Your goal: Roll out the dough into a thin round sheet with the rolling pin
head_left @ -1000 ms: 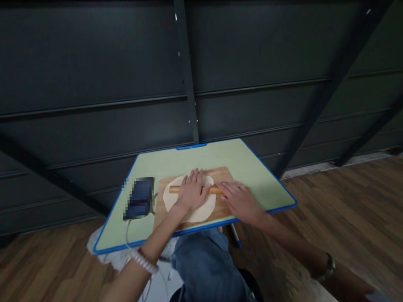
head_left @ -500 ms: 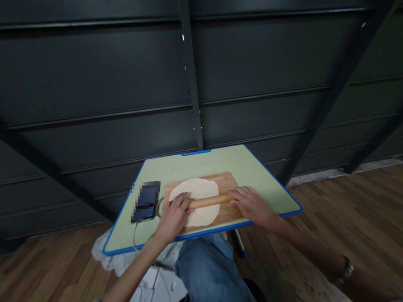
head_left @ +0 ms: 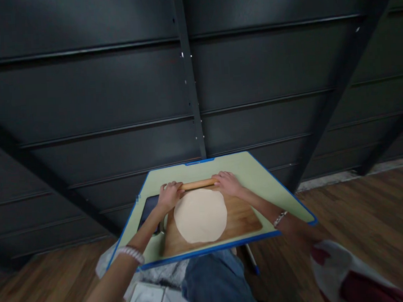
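A wooden rolling pin [head_left: 198,184] lies crosswise at the far edge of the wooden board [head_left: 242,216]. My left hand [head_left: 170,195] is closed on its left end, and my right hand [head_left: 227,183] is closed on its right end. Nearer to me than the pin, a flat, roughly round sheet of pale dough [head_left: 201,216] rests on the board. Its whole upper face shows, and the pin is at or just past its far rim. Whether pin and dough touch, I cannot tell.
The board lies on a pale green folding table [head_left: 274,187] with a blue edge. A dark phone [head_left: 146,212] is at the left, partly behind my left arm. Beyond the table stands a dark panelled wall [head_left: 134,91]. Below are my knee in jeans [head_left: 215,281] and a wooden floor [head_left: 369,205].
Both hands have pushed the rolling pin away from me, from the middle of the dough to its far edge. The dough is now uncovered. The camera view has shifted slightly.
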`<action>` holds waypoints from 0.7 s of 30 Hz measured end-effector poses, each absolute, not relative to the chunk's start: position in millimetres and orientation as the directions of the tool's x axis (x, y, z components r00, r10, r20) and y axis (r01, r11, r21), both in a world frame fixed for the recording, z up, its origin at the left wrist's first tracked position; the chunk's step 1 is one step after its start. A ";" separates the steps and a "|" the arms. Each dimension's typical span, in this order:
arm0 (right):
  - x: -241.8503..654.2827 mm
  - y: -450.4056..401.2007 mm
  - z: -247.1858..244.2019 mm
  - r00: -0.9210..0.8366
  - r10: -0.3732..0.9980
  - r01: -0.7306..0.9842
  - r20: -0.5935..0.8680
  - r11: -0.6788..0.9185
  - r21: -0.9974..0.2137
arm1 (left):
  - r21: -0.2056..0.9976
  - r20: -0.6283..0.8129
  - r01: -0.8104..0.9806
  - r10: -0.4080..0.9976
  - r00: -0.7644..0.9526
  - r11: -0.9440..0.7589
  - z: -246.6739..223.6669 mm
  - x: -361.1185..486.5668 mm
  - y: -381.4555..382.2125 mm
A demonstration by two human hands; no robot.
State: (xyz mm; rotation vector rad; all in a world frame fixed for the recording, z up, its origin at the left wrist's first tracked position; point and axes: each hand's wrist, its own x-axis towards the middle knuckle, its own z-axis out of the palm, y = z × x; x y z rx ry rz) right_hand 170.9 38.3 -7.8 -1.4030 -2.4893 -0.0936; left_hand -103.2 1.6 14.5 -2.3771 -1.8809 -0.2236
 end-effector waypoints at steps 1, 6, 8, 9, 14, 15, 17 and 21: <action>169.9 44.4 -11.5 -0.490 0.829 0.844 0.271 0.528 -0.089 | 0.019 0.167 0.975 0.962 0.217 -0.223 11.8 -104.3 6.8; 172.3 58.8 -25.9 -0.497 0.830 0.832 0.254 0.539 -0.133 | 0.094 0.129 0.970 0.969 0.211 -0.224 -5.0 -109.9 21.7; 173.4 59.6 -28.3 -0.488 0.842 0.837 0.229 0.526 -0.148 | 0.131 0.130 0.961 0.965 0.227 -0.243 -10.9 -112.4 24.7; 173.6 59.5 -28.7 -0.485 0.847 0.840 0.218 0.521 -0.151 | 0.148 0.131 0.955 0.963 0.237 -0.256 -13.7 -113.7 25.9; 172.4 54.8 -25.1 -0.491 0.850 0.844 0.189 0.518 -0.141 | 0.226 0.164 0.928 0.950 0.265 -0.298 -26.1 -119.6 30.6; 172.2 53.2 -24.2 -0.491 0.850 0.843 0.192 0.519 -0.139 | 0.240 0.176 0.923 0.949 0.262 -0.300 -28.1 -120.2 31.1; 172.0 50.0 -23.4 -0.487 0.849 0.844 0.205 0.518 -0.137 | 0.269 0.200 0.915 0.947 0.252 -0.300 -31.1 -120.4 31.5; 171.5 43.2 -26.5 -0.443 0.860 0.868 0.253 0.482 -0.119 | 0.340 0.255 0.895 0.944 0.208 -0.289 -34.4 -116.6 27.1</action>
